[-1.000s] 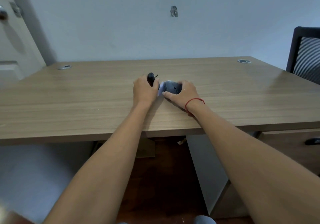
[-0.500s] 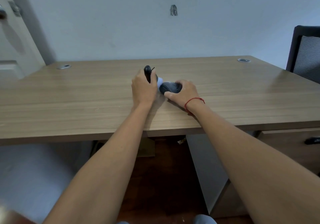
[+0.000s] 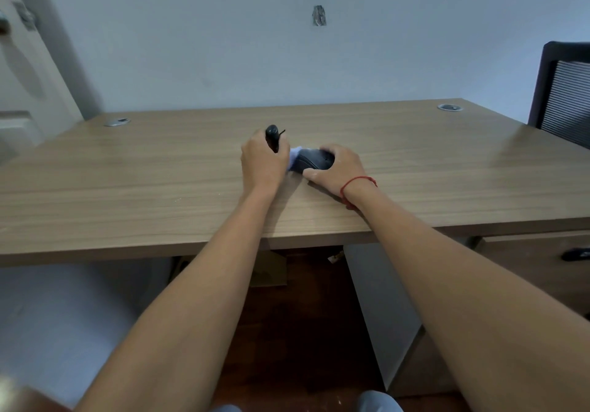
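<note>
A dark, rounded object like a computer mouse point(image 3: 314, 159) lies on the wooden desk point(image 3: 159, 181) near its middle. My right hand point(image 3: 336, 169) grips it from the right, thumb along its near edge; a red string circles that wrist. My left hand point(image 3: 263, 161) holds a small black item point(image 3: 272, 137) that sticks up above the fist, with a thin black strand at its top. A pale blue-white piece point(image 3: 293, 156), perhaps a cloth or wipe, shows between the two hands, against the dark object. What lies under my palms is hidden.
Two metal cable grommets sit in the desk's far corners, left point(image 3: 117, 121) and right point(image 3: 449, 107). A black mesh chair point(image 3: 565, 98) stands at the far right. A drawer unit with a dark handle point(image 3: 574, 253) is under the desk's right side. A door point(image 3: 16, 70) stands left.
My left hand has shifted slightly with the black item, and the pale piece between the hands shows less than a second ago. My right hand stays on the dark object.
</note>
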Demonstrator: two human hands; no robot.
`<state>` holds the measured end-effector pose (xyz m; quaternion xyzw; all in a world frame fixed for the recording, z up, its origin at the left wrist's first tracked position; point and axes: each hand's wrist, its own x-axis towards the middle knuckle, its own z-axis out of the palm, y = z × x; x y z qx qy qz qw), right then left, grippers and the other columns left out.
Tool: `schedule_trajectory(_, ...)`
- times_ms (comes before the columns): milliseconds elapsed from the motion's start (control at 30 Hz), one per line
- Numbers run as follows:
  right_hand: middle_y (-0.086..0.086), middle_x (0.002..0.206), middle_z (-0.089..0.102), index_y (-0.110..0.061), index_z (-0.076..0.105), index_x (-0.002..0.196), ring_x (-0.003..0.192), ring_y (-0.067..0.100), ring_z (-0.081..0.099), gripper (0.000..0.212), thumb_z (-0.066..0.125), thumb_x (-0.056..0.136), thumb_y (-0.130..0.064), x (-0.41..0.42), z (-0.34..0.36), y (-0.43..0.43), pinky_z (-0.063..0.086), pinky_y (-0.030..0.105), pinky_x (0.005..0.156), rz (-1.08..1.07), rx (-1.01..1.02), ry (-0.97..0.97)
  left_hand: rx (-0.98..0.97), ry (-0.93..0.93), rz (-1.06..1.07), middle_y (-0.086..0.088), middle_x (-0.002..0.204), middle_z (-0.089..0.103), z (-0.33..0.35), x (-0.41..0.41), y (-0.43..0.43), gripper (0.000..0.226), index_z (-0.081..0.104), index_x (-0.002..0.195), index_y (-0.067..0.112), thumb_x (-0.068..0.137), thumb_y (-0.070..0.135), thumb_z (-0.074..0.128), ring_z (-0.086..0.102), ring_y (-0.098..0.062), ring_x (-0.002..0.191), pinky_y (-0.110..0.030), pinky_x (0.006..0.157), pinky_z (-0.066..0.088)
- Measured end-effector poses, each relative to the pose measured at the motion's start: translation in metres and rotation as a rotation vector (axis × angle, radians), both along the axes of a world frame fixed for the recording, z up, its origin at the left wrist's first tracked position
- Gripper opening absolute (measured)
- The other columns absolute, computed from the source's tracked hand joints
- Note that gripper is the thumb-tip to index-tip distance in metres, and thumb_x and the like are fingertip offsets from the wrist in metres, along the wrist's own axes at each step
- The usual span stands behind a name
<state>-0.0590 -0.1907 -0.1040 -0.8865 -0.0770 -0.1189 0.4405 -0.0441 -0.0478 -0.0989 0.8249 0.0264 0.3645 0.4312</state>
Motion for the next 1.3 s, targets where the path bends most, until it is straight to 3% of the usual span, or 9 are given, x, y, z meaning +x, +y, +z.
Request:
schedule_trajectory(100,-0.005,0.093,0.058,-0.018,0.062,0.11,0.079,0.01,0.054,0.039,0.075,0.073,-0.026,-0.0009,0.0005,0.0001,0.038,0.013,0.061,0.015,0.0,0.01,-0.006,0.013,0.032,-0.016,0.073,0.059,0.0009,-0.0015,-0.0001,0.021,0.048,0.07,0.01,0.085,0.021,0.058,0.047,-0.027,0.067,-0.031,0.06,0.033)
schedule_trajectory(200,0.0,0.096,0.063,-0.018,0.063,0.105,0.083,0.016,0.059,0.035,0.073,0.073,-0.028,-0.0001,0.0005,0.0008,0.046,0.023,0.068,0.012,-0.02,0.02,-0.073,-0.085,-0.042,-0.009,0.068,0.054,0.0031,-0.0043,-0.0034,0.024,0.051,0.071,0.007,0.087,0.022,0.06,0.048,-0.025,0.064,-0.031,0.06,0.038)
schedule_trajectory(333,0.0,0.099,0.06,-0.015,0.062,0.11,0.087,0.017,0.057,0.038,0.071,0.075,-0.026,-0.0005,0.0012,0.0019,0.046,0.025,0.073,0.017,-0.025,0.016,0.05,0.041,0.02,-0.021,0.084,0.066,-0.0013,0.0024,0.0001,0.024,0.059,0.079,0.0,0.087,0.023,0.058,0.057,-0.037,0.079,-0.035,0.066,0.039)
schedule_trajectory(567,0.007,0.118,0.062,-0.025,0.06,0.116,0.104,0.026,0.06,0.048,0.059,0.069,-0.034,0.0044,0.0005,0.006,0.05,0.043,0.095,-0.037,-0.083,0.027,-0.102,-0.109,-0.046,-0.004,0.061,0.049,0.003,-0.0045,-0.0033,0.027,0.048,0.066,0.008,0.084,0.021,0.063,0.043,-0.021,0.06,-0.02,0.052,0.029)
schedule_trajectory(733,0.006,0.118,0.062,-0.027,0.061,0.116,0.105,0.026,0.059,0.046,0.056,0.071,-0.03,0.004,0.0006,0.006,0.049,0.041,0.096,-0.043,-0.081,0.051,-0.062,-0.072,-0.014,-0.014,0.059,0.049,0.0002,-0.0012,-0.0002,0.031,0.043,0.062,0.009,0.082,0.022,0.062,0.039,-0.023,0.059,-0.03,0.057,0.033)
schedule_trajectory(833,0.006,0.118,0.062,-0.026,0.061,0.118,0.107,0.026,0.058,0.042,0.058,0.076,-0.024,0.0044,0.0025,0.0045,0.049,0.04,0.096,-0.034,-0.085,0.053,-0.082,-0.158,-0.052,-0.007,0.058,0.047,0.0032,-0.0049,-0.0035,0.03,0.047,0.062,0.006,0.082,0.02,0.064,0.04,-0.021,0.056,-0.025,0.053,0.03)
schedule_trajectory(1000,0.006,0.126,0.06,-0.02,0.059,0.124,0.114,0.025,0.056,0.043,0.058,0.082,-0.016,0.0059,0.002,0.0039,0.046,0.04,0.101,-0.012,-0.075,0.048,0.014,-0.038,-0.005,-0.002,0.058,0.044,-0.0016,-0.0008,0.0012,0.028,0.044,0.062,0.009,0.081,0.021,0.061,0.041,-0.023,0.06,-0.034,0.058,0.036)
schedule_trajectory(1167,0.001,0.118,0.063,-0.027,0.061,0.118,0.107,0.025,0.059,0.041,0.055,0.079,-0.014,0.0067,0.0011,0.0043,0.048,0.043,0.097,0.025,-0.067,0.062,-0.087,-0.192,-0.084,-0.002,0.055,0.045,0.0035,-0.0067,-0.0042,0.029,0.045,0.063,0.01,0.083,0.018,0.065,0.039,-0.019,0.055,-0.016,0.049,0.03)
schedule_trajectory(1300,0.005,0.131,0.059,-0.022,0.054,0.131,0.121,0.027,0.054,0.053,0.062,0.079,-0.02,0.0079,-0.0024,0.0015,0.043,0.043,0.105,-0.038,-0.05,0.06,-0.031,-0.115,-0.056,0.004,0.051,0.039,0.0005,-0.0034,-0.0012,0.03,0.044,0.061,0.009,0.081,0.019,0.064,0.038,-0.021,0.055,-0.024,0.052,0.027)
